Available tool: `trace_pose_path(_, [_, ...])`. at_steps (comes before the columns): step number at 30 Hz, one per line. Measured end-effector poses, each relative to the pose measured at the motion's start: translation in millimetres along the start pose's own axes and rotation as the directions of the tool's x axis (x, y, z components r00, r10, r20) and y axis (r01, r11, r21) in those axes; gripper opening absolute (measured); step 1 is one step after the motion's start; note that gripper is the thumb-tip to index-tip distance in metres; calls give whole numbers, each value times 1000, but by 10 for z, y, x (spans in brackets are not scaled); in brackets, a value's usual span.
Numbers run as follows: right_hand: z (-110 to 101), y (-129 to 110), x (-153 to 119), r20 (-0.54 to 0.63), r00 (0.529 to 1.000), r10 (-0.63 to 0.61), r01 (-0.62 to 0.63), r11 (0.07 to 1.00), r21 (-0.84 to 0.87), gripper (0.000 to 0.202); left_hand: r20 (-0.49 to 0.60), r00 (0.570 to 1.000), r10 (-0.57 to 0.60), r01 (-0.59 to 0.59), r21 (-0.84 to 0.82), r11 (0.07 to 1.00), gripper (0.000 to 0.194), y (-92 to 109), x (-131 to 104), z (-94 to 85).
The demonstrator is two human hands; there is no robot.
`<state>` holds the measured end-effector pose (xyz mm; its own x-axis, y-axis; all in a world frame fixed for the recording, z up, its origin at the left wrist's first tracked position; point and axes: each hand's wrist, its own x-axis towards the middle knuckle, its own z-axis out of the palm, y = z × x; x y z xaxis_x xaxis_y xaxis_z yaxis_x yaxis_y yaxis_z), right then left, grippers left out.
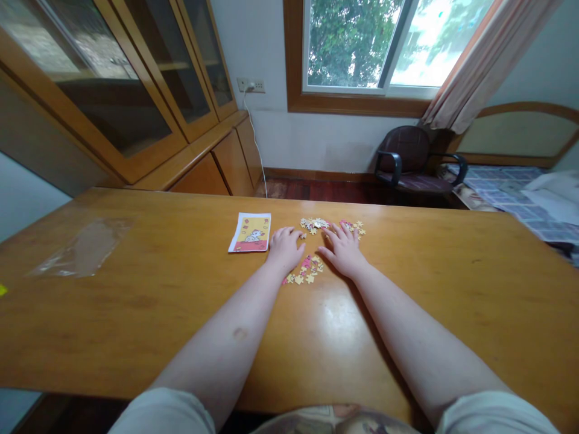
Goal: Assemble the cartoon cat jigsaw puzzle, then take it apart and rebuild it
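Jigsaw puzzle pieces lie in several small groups on the wooden table (181, 301). My left hand (286, 247) rests low over the tabletop, thumb apart from the fingers, with a single puzzle piece (303, 235) at its fingertips. Nearer to me is a group of yellow and pink pieces (309, 270), partly behind my left wrist. My right hand (344, 247) lies with fingers spread, its tips at the edge of a pile of mostly pale pieces (313, 225). More yellow and pink pieces (357, 228) sit just beyond its fingers, partly covered.
Left of my left hand lies a picture card (251, 233) with a white cartoon animal. A clear plastic bag (85, 247) is flat on the table's left side. Beyond the table stand a glass-door cabinet (181, 132), an office chair (409, 160) and a bed (511, 190).
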<state>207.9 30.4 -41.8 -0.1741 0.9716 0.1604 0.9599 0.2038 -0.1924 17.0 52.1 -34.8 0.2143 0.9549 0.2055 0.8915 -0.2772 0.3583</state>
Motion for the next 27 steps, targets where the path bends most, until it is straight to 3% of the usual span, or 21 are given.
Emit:
trace_pose_path(5, [-3,4,1,-26,1000,4,-4,1000,29,60,-24,999,34,-35,-30,999,18,-15,12,-16])
trace_pose_path(8, [-2,6,4,-31,1000,2,0,999,39,59,-33,998,44,-45,-44,998,21,-22,27,-26])
trace_pose_path(14, [-5,2,-2,-32,999,-28,29,999,36,57,-43,998,-51,50,-14,999,19,-32,22,-14])
trace_pose_path(17, [-8,-9,-9,6,998,-66,66,998,4,61,-46,999,5,-8,-50,999,25,-19,12,-25])
trace_pose_path(22, [9,-21,-6,69,994,-88,92,994,-51,67,50,991,124,-120,-80,990,28,19,16,-59])
trace_pose_path(27, [29,-32,10,94,991,-96,102,992,-69,65,23,990,142,-138,-122,983,29,48,16,-67])
